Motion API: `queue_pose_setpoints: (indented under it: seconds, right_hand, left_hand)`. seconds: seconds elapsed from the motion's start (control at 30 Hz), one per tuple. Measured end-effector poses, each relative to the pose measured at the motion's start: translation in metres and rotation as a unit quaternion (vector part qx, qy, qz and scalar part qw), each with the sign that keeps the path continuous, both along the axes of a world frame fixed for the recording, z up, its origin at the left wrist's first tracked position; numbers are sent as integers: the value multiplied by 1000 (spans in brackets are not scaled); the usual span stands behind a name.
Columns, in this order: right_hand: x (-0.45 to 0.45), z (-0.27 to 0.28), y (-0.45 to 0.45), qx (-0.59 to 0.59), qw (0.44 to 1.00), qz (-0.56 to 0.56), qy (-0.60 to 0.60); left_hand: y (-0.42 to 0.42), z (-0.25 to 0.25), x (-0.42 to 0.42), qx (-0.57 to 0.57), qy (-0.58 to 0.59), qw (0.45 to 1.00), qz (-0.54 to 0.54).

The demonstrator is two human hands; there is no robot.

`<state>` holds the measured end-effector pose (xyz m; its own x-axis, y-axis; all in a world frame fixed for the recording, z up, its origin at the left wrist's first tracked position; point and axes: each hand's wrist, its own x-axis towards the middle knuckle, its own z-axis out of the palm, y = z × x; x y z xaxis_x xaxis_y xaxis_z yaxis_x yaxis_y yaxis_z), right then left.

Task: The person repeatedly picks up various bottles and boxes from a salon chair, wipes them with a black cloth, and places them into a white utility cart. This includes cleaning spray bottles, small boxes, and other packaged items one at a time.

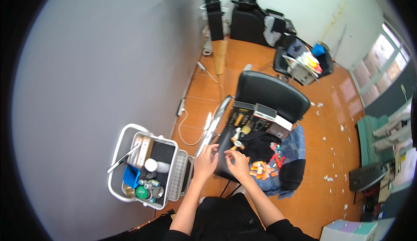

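Note:
My left hand (205, 161) and my right hand (237, 164) are held up before me, palms turned towards each other. Their fingers are bent and apart, with nothing in them. Beneath is the seat of a black chair (224, 165). Just beyond my right hand lie brushes, one a pale-bristled neck brush (245, 130). A crumpled black cloth (259, 145) lies beside them. Several small orange packets (260, 170) and red pieces (278, 159) are spread on a blue patterned cloth (296, 146). Boxes, including a black one (241, 112) and a white-topped one (264, 114), stand against the backrest.
To my left, a white trolley (176, 149) carries bottles, cans and boxes. A white cable (184, 123) trails over the orange tiled floor beside the grey wall (114, 78). Another black chair (326, 61) holds piled items. White scraps (329, 178) litter the floor at right.

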<state>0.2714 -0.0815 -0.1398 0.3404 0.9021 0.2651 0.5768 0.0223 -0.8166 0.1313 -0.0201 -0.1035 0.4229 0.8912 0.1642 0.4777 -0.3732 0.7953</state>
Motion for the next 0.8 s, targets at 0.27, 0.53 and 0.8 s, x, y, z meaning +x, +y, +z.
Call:
queue_pose_setpoints:
  seconds: [0.27, 0.53, 0.8]
  right_hand:
    - [133, -70, -27, -208, 976, -58, 37]
    - [238, -179, 37, -310, 934, -36, -176]
    - [257, -227, 45, -281, 899, 77, -326]
  left_hand:
    - [-1, -74, 143, -38, 35, 992, -115]
    - [10, -160, 224, -129, 96, 978, -136]
    - [23, -216, 240, -146, 125, 975, -110]
